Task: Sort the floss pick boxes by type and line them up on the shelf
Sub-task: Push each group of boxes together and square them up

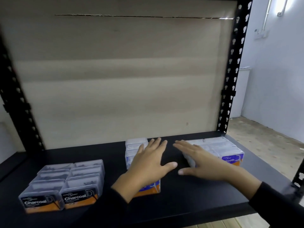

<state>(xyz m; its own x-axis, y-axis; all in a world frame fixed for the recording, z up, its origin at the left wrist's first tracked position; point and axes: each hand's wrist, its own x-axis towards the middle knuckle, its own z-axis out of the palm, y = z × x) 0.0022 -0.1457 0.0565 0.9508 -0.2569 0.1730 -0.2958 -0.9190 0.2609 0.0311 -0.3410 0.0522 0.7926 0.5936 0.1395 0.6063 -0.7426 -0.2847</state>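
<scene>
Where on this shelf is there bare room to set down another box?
Bare shelf lies behind the Charcoal boxes, and in the strip between them and the middle blue-label row. The gap between that row and the right blue-label block is crowded, with the left hand and right hand over it.

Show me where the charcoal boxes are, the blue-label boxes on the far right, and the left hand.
charcoal boxes point(75, 198): head view, on a front box's Charcoal label.
blue-label boxes point(232, 159): head view, on the blue front label.
left hand point(148, 163): head view, on the back of the hand.
</scene>
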